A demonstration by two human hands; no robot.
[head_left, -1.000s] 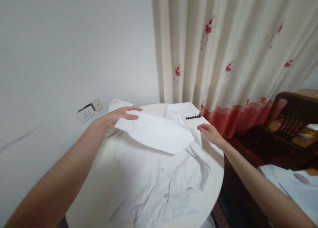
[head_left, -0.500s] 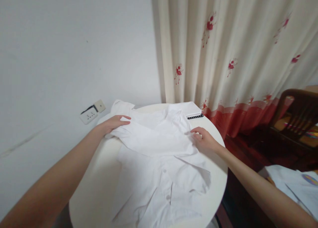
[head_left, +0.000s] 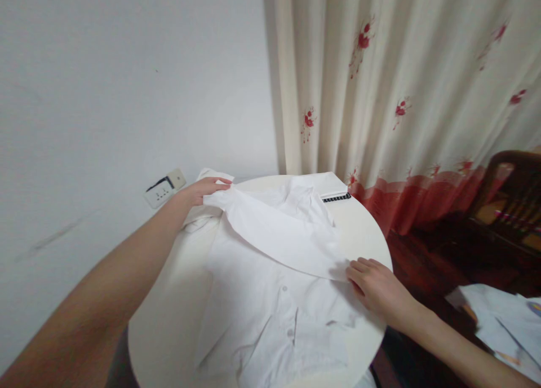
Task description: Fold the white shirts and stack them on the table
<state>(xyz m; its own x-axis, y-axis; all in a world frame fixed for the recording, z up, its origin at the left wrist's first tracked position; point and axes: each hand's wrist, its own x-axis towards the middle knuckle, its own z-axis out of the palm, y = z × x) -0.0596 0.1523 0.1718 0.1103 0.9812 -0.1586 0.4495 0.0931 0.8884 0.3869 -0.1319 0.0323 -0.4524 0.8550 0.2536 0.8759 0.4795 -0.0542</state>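
Head view, left hand (head_left: 211, 189) and right hand (head_left: 372, 285) gripping shirt (head_left: 274, 224), spiral-bound pad (head_left: 337, 197), curtain (head_left: 333, 83) behind

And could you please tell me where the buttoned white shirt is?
The buttoned white shirt lies on the round table in the lower middle of the head view, its upper part between the left hand and the right hand.

Soft, diffuse light, source out of frame. Wall (head_left: 127, 83) dull grey toward left corners, paler mid-frame. White shirt (head_left: 274, 224) near washed out, weave lost; soft shadow beneath raised fold. Curtain (head_left: 338, 95) gently shaded along pleats. Floor (head_left: 422, 252) deep dark. Chair (head_left: 518, 165) smeared at right edge. Wide-lens stretch, grain on left forearm (head_left: 105, 281).
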